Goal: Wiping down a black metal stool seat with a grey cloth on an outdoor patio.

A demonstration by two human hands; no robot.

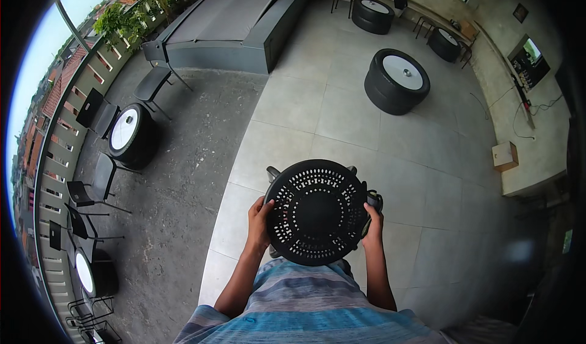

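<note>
In front of my torso is a round black plastic stool (316, 211), seen from above, its seat pierced with rings of small holes. Grey leg parts (273, 174) stick out past the rim. My left hand (259, 223) grips the left edge, thumb on top. On the opposite edge, my right hand (373, 225) has its thumb over the rim as well. Beside the right hand, a dark item with a yellowish-green edge (375, 200) shows partly; what it is I cannot tell. The fingers under the seat are hidden.
Pale tiles (293, 138) meet rough dark concrete (183, 161) on my left. Tyre tables with white tops (397, 85) stand ahead; another tyre table (130, 136) and several black chairs (153, 78) line the railing (43, 161). A small wooden box (505, 156) sits by the right wall.
</note>
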